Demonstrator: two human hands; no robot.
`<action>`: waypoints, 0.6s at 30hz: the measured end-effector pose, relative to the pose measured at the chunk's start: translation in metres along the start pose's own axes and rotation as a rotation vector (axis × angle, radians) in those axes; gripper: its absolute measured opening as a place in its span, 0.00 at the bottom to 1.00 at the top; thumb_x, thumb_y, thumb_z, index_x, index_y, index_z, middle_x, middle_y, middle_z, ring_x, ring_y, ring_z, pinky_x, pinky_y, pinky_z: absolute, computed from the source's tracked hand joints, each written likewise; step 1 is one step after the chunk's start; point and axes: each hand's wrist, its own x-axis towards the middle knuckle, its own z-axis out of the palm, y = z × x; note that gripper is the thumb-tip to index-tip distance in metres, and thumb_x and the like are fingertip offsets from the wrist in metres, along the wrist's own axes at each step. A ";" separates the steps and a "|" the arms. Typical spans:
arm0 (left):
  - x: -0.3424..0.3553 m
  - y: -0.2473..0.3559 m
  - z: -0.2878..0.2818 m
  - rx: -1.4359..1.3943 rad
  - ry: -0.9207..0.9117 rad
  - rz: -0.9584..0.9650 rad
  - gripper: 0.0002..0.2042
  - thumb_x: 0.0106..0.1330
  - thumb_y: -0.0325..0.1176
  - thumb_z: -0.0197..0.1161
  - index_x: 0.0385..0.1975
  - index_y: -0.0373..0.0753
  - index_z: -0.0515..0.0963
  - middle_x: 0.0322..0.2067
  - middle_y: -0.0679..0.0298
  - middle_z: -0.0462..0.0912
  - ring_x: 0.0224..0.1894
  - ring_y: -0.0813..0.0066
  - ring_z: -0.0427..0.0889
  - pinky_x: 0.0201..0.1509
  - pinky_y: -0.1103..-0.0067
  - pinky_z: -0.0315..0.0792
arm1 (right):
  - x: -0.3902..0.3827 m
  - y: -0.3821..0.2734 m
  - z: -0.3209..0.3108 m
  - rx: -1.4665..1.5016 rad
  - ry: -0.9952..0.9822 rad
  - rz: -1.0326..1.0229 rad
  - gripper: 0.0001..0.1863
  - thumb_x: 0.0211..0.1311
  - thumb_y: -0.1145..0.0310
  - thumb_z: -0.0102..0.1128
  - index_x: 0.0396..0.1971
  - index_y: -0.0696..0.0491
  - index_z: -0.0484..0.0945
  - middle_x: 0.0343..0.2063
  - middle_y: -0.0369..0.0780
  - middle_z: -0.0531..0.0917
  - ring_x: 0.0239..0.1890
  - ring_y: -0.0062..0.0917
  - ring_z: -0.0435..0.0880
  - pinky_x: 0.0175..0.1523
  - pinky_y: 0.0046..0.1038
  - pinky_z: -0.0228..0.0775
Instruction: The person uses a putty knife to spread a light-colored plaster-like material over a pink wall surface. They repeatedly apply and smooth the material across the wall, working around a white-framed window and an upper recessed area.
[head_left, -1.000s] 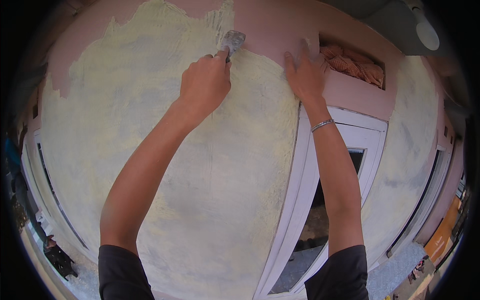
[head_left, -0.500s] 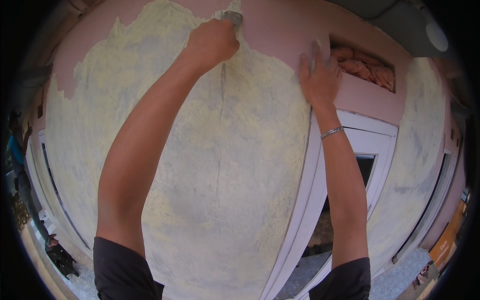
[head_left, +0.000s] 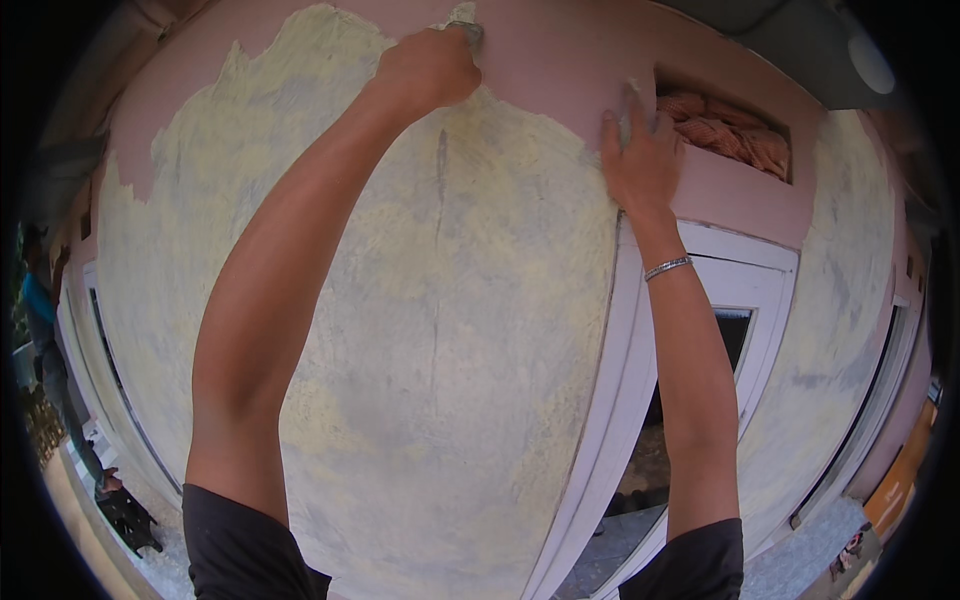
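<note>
At the top of the wall, my left hand (head_left: pixel 430 68) is closed round a scraper (head_left: pixel 470 36) whose grey metal blade rests against the wall; its handle is hidden in the fist. Pale putty (head_left: pixel 462 12) shows just above the blade. Yellowish-grey putty (head_left: pixel 480 330) coats most of the wall before me, with a ragged upper border against the pink paint (head_left: pixel 545 60). My right hand (head_left: pixel 642 155) lies against the wall above the door frame, its fingers spread. A pale sliver shows between its thumb and forefinger; I cannot make out what it is.
Below my right hand stands a white-framed door (head_left: pixel 700 240) with dark glass. A recessed opening (head_left: pixel 725 135) stuffed with orange-pink mesh is right of the hand. At far left, another person (head_left: pixel 45 310) stands on a black stool (head_left: pixel 128 518). An orange panel (head_left: pixel 890 495) leans at far right.
The view has shifted slightly. My left hand and the scraper have tilted a little against the wall, staying near the same spot. My right hand keeps its place.
</note>
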 end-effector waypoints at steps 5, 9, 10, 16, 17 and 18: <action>0.003 0.003 -0.003 0.001 -0.027 -0.031 0.19 0.62 0.31 0.57 0.51 0.36 0.84 0.45 0.51 0.90 0.49 0.51 0.89 0.51 0.60 0.82 | 0.004 0.006 -0.005 -0.047 -0.010 -0.040 0.31 0.77 0.44 0.49 0.75 0.39 0.71 0.57 0.56 0.78 0.61 0.49 0.76 0.71 0.46 0.61; 0.006 0.002 0.001 0.012 0.021 -0.022 0.18 0.62 0.31 0.57 0.50 0.36 0.85 0.45 0.51 0.90 0.49 0.50 0.89 0.51 0.60 0.82 | 0.006 0.009 -0.008 0.002 -0.050 -0.018 0.31 0.77 0.44 0.49 0.75 0.39 0.71 0.56 0.56 0.78 0.61 0.49 0.77 0.70 0.46 0.62; 0.007 0.002 0.003 0.015 0.046 -0.031 0.18 0.62 0.31 0.56 0.49 0.36 0.85 0.45 0.50 0.90 0.50 0.50 0.89 0.52 0.60 0.82 | 0.007 0.009 -0.009 0.003 -0.043 -0.015 0.31 0.77 0.44 0.49 0.74 0.39 0.72 0.56 0.56 0.78 0.60 0.49 0.77 0.70 0.46 0.62; 0.012 0.002 0.004 0.006 -0.002 -0.052 0.16 0.63 0.32 0.57 0.46 0.35 0.86 0.45 0.50 0.90 0.49 0.48 0.89 0.52 0.60 0.82 | 0.007 0.007 -0.015 0.028 -0.074 -0.017 0.30 0.77 0.46 0.50 0.75 0.38 0.71 0.55 0.56 0.78 0.59 0.49 0.78 0.70 0.46 0.63; 0.013 0.002 0.003 -0.011 0.034 -0.021 0.18 0.63 0.32 0.57 0.50 0.37 0.85 0.45 0.50 0.90 0.50 0.48 0.88 0.53 0.59 0.82 | 0.007 0.006 -0.016 0.025 -0.090 0.003 0.30 0.77 0.46 0.50 0.75 0.38 0.71 0.55 0.55 0.79 0.59 0.49 0.78 0.69 0.46 0.64; 0.014 0.002 0.002 -0.013 0.021 -0.018 0.20 0.63 0.32 0.56 0.53 0.38 0.84 0.46 0.51 0.90 0.50 0.47 0.88 0.54 0.58 0.81 | 0.008 0.006 -0.017 0.039 -0.079 -0.001 0.30 0.77 0.46 0.50 0.75 0.38 0.71 0.55 0.55 0.79 0.59 0.49 0.79 0.69 0.46 0.64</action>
